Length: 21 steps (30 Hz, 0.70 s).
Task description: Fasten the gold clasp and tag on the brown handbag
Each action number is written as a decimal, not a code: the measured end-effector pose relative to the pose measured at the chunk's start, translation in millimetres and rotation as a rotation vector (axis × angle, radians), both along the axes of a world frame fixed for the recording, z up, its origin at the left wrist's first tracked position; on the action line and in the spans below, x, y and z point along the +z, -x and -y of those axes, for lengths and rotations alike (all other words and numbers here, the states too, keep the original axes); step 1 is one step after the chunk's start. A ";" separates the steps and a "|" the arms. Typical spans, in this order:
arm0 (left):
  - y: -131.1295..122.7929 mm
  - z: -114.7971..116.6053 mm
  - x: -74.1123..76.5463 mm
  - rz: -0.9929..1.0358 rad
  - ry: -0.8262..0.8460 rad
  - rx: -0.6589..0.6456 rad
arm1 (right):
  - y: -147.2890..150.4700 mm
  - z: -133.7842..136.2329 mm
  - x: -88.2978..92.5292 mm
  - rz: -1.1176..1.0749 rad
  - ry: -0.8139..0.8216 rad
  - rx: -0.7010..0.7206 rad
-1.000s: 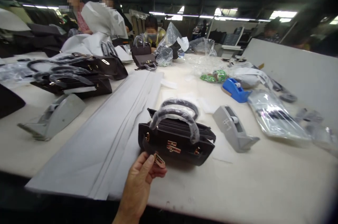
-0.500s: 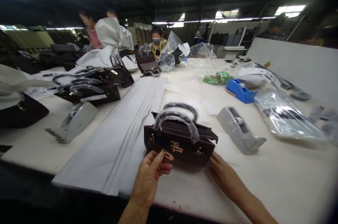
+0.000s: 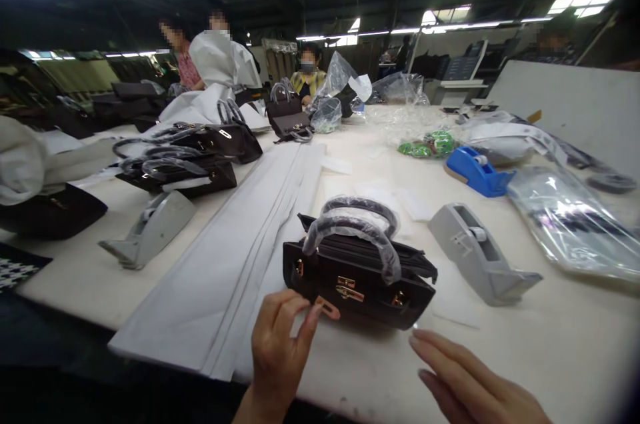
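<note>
A small dark handbag (image 3: pixel 360 277) stands upright on the table in front of me, its two handles (image 3: pixel 353 237) wrapped in clear plastic. A gold-coloured turn-lock (image 3: pixel 350 291) sits on its front. My left hand (image 3: pixel 283 337) pinches the end of a gold-coloured metal clasp plate (image 3: pixel 328 308) just below the lock; whatever the plate is fixed to is hidden behind the fingers. Close to the bag's lower right corner, my right hand (image 3: pixel 465 371) is apart from it, fingers stretched out and nothing in them.
Layered white sheets (image 3: pixel 225 251) lie left of the bag. Grey tape dispensers flank it, one left (image 3: pixel 150 227), one right (image 3: pixel 480 254); a blue dispenser (image 3: pixel 477 172) is farther back. Clear plastic bags (image 3: pixel 575 217) lie right. More handbags (image 3: pixel 183 167) are at left. A co-worker (image 3: pixel 307 74) sits beyond.
My right hand has come away from the bag's right side and moved toward me, its fingers extended. My left hand still pinches the clasp plate. The whole view has shifted slightly.
</note>
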<state>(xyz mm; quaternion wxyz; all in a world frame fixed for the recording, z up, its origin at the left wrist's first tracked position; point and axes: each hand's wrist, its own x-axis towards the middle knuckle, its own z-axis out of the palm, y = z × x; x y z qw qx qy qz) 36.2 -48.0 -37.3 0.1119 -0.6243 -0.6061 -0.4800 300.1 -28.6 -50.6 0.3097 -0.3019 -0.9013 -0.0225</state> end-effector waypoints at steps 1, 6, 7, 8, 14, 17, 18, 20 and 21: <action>2.6 -1.1 5.7 -0.142 -0.090 -0.039 | 21.3 -7.0 8.6 -0.052 -0.025 0.000; 5.6 -26.9 39.0 -0.581 -0.021 -0.213 | 78.4 -28.5 13.7 -0.148 -0.090 -0.144; 4.5 -33.2 44.5 -0.637 0.059 -0.251 | 80.8 -30.1 13.1 -0.141 -0.068 -0.163; 3.1 -38.9 49.2 -0.680 0.146 -0.288 | 81.4 -30.9 13.4 -0.132 -0.037 -0.173; 0.1 -56.6 69.0 -0.726 0.438 -0.441 | 79.2 -31.6 25.1 -0.128 0.020 -0.102; 3.2 -61.1 74.7 -0.756 0.516 -0.538 | 83.0 -35.6 25.6 -0.127 0.000 -0.099; 3.6 -62.5 75.6 -0.761 0.530 -0.561 | 84.2 -37.8 24.8 -0.124 0.001 -0.114; 2.0 -64.5 76.0 -0.752 0.554 -0.557 | 85.1 -42.5 22.3 -0.124 0.014 -0.148; -0.2 -65.1 76.0 -0.740 0.568 -0.524 | 84.4 -44.3 20.7 -0.128 0.022 -0.164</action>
